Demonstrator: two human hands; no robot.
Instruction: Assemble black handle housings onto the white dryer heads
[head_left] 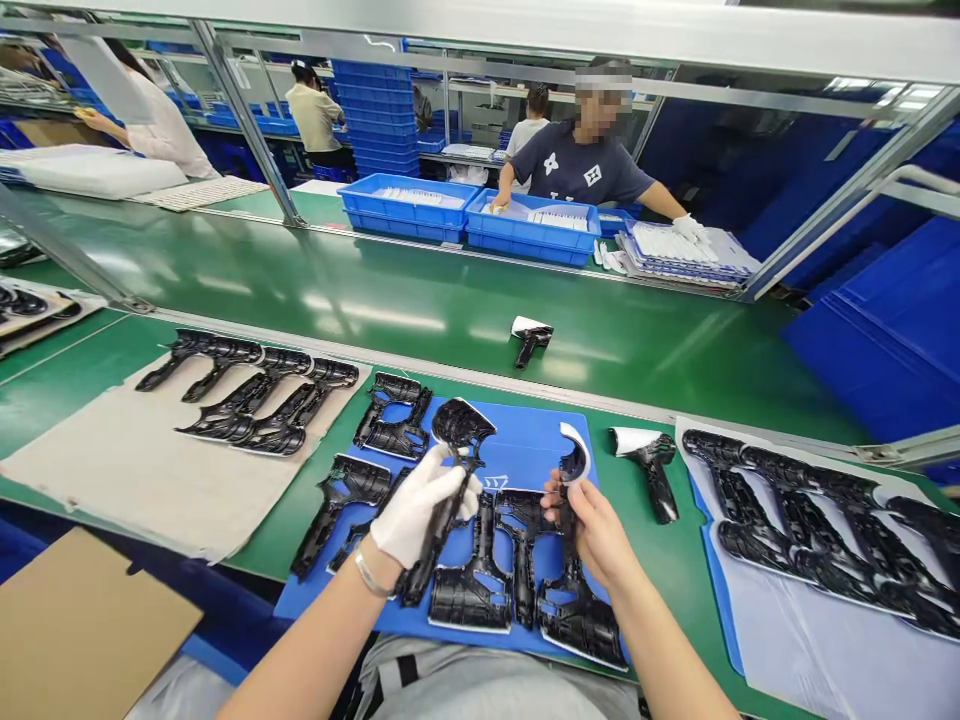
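Note:
My left hand (427, 500), in a white glove, is closed round the handle of a black hair dryer shell half (463, 425), whose hollow, ribbed inside faces up. My bare right hand (589, 520) grips a second shell half (574, 462), seen nearly edge-on, with a white curved outer rim. The two held halves are apart. Below them on a blue board (517, 430) lie several more black shell halves (472, 598), open side up. Right of my right hand, a joined white-and-black hair dryer body (649, 462) rests on the green table.
Shell halves (270, 385) lie on a pale sheet at left, and more (817, 520) on a stack at right. Another hair dryer body (531, 338) sits on the green belt (420, 290) beyond a metal rail. Across it, a co-worker (585, 160) reaches over blue bins (532, 235).

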